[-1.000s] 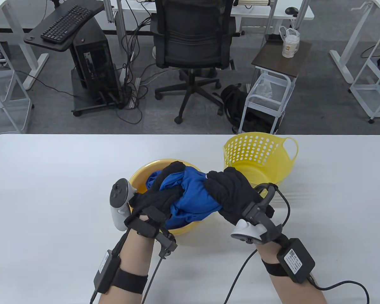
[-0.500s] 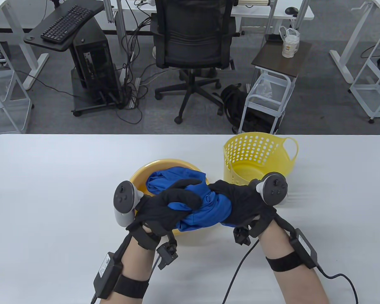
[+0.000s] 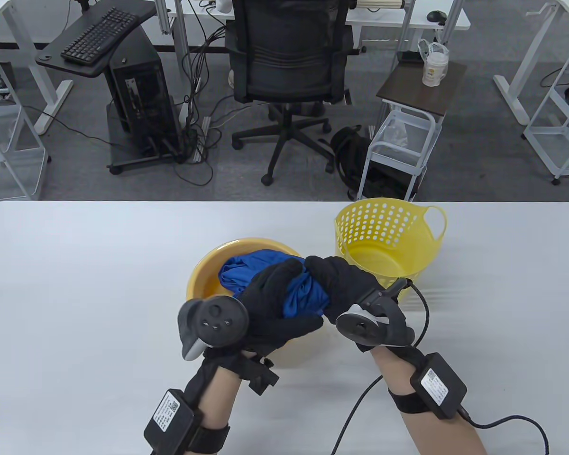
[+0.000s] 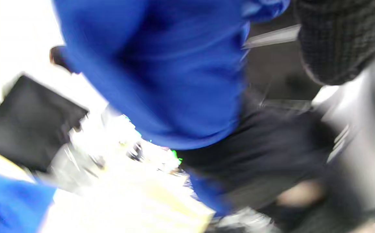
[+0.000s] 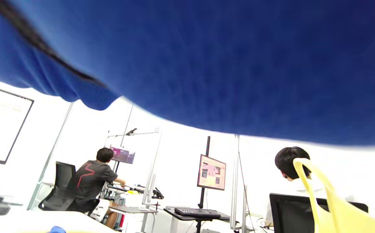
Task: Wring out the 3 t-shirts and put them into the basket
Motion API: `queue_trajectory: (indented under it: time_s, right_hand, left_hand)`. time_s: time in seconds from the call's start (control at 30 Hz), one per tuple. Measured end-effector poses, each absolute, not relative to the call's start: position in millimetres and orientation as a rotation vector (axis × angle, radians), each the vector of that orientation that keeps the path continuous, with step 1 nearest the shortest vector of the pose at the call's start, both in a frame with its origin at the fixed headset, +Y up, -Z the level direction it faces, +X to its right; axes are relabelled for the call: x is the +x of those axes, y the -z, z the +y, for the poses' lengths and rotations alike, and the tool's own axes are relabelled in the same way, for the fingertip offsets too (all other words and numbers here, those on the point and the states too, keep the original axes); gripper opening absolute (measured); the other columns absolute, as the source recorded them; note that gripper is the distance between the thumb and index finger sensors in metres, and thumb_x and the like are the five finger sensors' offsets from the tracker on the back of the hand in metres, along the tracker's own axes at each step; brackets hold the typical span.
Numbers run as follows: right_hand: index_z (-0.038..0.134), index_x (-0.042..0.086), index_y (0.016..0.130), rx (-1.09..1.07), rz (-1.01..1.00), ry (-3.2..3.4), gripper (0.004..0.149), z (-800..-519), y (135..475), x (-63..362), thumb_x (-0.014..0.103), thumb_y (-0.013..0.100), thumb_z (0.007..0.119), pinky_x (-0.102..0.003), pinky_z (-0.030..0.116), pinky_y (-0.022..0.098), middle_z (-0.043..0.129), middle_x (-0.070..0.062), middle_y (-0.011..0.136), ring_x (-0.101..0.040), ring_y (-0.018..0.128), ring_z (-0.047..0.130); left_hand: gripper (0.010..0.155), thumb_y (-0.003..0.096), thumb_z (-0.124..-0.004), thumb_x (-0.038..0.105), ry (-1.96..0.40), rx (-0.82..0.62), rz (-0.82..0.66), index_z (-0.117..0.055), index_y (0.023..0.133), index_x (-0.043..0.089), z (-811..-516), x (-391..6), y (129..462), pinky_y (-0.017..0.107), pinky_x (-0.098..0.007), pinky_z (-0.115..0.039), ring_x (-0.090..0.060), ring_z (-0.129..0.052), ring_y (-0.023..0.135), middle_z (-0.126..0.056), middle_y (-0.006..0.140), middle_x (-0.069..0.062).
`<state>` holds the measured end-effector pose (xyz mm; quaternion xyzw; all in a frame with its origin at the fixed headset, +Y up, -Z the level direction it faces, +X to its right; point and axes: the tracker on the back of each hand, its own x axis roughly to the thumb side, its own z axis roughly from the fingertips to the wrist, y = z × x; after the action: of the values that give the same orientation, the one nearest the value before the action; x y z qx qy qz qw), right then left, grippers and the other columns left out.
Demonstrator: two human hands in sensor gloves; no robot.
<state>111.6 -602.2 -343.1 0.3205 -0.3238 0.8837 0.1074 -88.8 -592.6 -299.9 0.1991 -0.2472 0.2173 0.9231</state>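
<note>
A bunched blue t-shirt (image 3: 303,296) hangs just above the yellow basin (image 3: 204,270), held from both ends. My left hand (image 3: 275,308) grips its left end, palm turned up. My right hand (image 3: 344,286) grips its right end, close against the left. More blue cloth (image 3: 239,275) lies in the basin. The yellow perforated basket (image 3: 389,237) stands to the right on the table. The blue t-shirt (image 4: 161,71) fills the blurred left wrist view and the blue t-shirt (image 5: 207,58) covers the top of the right wrist view, where the basket's handle (image 5: 320,191) shows.
The white table (image 3: 76,284) spreads wide on both sides. Behind its far edge stand an office chair (image 3: 289,61), a computer tower (image 3: 142,104) and a small cart (image 3: 403,147). Cables trail from both wrists. Two seated people (image 5: 93,181) appear in the right wrist view.
Both hands have twisted the blue t-shirt and drawn closer together. The left hand rolled palm-up, the right hand rolled so its tracker faces the near side. The shirt bundle is tighter and shorter.
</note>
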Motion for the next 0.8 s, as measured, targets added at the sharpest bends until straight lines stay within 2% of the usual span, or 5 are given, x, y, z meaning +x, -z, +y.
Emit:
queue_trajectory:
  time_s: [0.1,0.3,0.4,0.5,0.8]
  right_hand:
    - [0.064,0.006,0.100,0.863,-0.716,-2.446,0.071,-596,348,123,0.020,0.042,0.101,-0.044,0.094,0.010,0.091,-0.024,0.073,-0.031,0.023,0.104]
    - [0.059,-0.003,0.102,0.830,-0.159,-2.213,0.075,-602,362,127,0.016,0.042,0.100,-0.043,0.093,0.008,0.090,-0.028,0.071,-0.030,0.021,0.103]
    - [0.057,-0.006,0.102,0.774,-0.074,-2.119,0.077,-617,369,122,0.016,0.042,0.100,-0.042,0.093,0.007,0.088,-0.030,0.070,-0.029,0.020,0.102]
    - [0.054,-0.007,0.102,0.691,-0.027,-2.041,0.079,-632,375,113,0.018,0.043,0.099,-0.040,0.093,0.006,0.088,-0.030,0.068,-0.028,0.019,0.102]
    - [0.051,-0.008,0.104,0.622,0.355,-1.643,0.085,-664,396,114,0.025,0.043,0.101,-0.034,0.095,-0.001,0.093,-0.029,0.062,-0.024,0.014,0.105]
  left_hand:
    - [0.120,0.0321,-0.093,0.078,-0.071,0.559,-0.483,-0.019,0.117,0.036,-599,-65,292,0.064,-0.047,-0.087,-0.036,-0.081,0.098,-0.054,0.118,-0.009]
    - [0.121,0.0375,-0.101,0.062,0.004,0.524,-0.459,-0.012,0.114,0.033,-609,-64,302,0.067,-0.045,-0.085,-0.035,-0.078,0.099,-0.048,0.119,-0.010]
    - [0.120,0.0392,-0.104,0.058,0.025,0.499,-0.423,-0.015,0.115,0.027,-616,-68,310,0.069,-0.046,-0.084,-0.037,-0.078,0.098,-0.049,0.118,-0.012]
    - [0.112,0.0413,-0.103,0.057,0.174,0.662,-0.274,-0.028,0.115,0.018,-626,-67,312,0.066,-0.047,-0.086,-0.037,-0.083,0.094,-0.056,0.115,-0.012]
    - [0.102,0.0438,-0.104,0.052,0.200,0.751,-0.323,-0.034,0.113,0.027,-623,-70,308,0.065,-0.048,-0.085,-0.036,-0.079,0.096,-0.054,0.115,-0.007]
